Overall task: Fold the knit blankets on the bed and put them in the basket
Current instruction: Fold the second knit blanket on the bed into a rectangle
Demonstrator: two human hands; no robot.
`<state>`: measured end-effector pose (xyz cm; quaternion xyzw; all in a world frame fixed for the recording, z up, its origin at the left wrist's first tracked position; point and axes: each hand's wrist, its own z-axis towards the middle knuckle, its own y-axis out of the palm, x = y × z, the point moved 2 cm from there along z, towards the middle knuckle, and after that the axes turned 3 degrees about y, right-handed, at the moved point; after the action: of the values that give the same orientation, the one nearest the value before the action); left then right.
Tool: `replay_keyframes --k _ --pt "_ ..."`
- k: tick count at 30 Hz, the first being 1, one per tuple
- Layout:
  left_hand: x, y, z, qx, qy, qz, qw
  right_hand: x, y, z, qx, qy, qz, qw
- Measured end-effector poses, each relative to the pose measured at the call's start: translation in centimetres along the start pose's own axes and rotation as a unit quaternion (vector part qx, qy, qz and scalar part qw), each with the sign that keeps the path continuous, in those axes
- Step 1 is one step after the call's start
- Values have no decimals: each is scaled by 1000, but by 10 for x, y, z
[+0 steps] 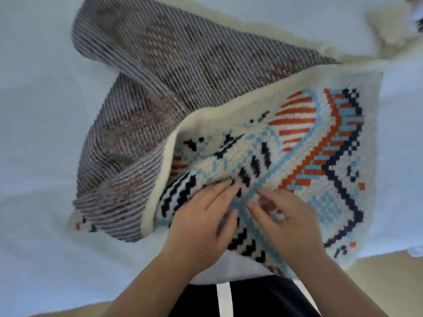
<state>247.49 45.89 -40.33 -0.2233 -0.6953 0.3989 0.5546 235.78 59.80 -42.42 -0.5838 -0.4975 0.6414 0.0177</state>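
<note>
A knit blanket (309,143) lies partly folded on the bed, its cream face patterned in orange, light blue and navy. Its grey striped underside (160,92) is turned up at the left and far side. My left hand (203,220) lies on the patterned face near the bed's front edge, fingers straight. Just to its right, my right hand (290,218) touches the same face with loosely bent fingers. Neither hand visibly grips the fabric. No basket is in view.
The bed (41,133) has a pale sheet spreading left and behind the blanket. Another cream fluffy blanket (386,30) lies at the far right. The bed's front edge runs past my dark shorts (251,298), with beige floor (389,282) at the right.
</note>
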Motion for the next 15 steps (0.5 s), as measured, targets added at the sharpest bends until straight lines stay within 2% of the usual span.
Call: replay_keyframes --k 3,5,7,9,10,12,15 --pt "-37 -51 -13 114 7 28 993 -49 26 17 -29 -58 -17 998" --pt "-76 -80 -27 151 -25 63 986 -88 49 26 -36 -111 -28 993" --pt "-116 -100 -43 124 -89 106 983 -126 75 36 -30 -161 -40 986" --pt "-146 -112 -61 39 -159 130 978 -158 104 46 -32 -199 -66 977" --pt "-157 -116 -70 2 -181 112 977 -171 118 50 -37 -205 -82 975" --pt "-171 -126 -83 -26 -211 31 977 -190 144 54 -62 -202 -113 971" --pt "-186 -144 -81 6 -215 -75 974 -210 172 54 -92 -188 -129 969"
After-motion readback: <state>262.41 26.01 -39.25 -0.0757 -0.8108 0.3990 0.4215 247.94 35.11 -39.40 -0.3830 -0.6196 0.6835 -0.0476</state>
